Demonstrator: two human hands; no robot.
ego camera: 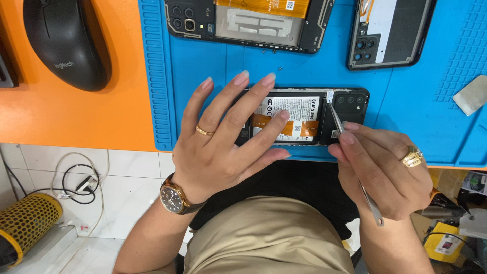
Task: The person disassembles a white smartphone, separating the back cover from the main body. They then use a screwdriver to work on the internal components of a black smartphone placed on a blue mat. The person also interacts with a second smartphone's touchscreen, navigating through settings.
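Note:
An opened black phone (350,104) lies back-up on the blue mat (203,71), its battery and orange flex cable (304,127) exposed. My left hand (223,137), with a gold ring and a wristwatch, presses flat on the phone's left part, index fingertip on the battery. My right hand (385,167), also ringed, grips metal tweezers (340,122) whose tips hold a small white piece at the phone's top edge, beside the camera block.
Two more opened phones lie at the mat's far edge: one (248,23) in the middle, one (390,33) to the right. A black mouse (66,40) sits on the orange desk (76,116). Tiny screws (280,68) lie loose on the mat. A grey pad (472,94) lies far right.

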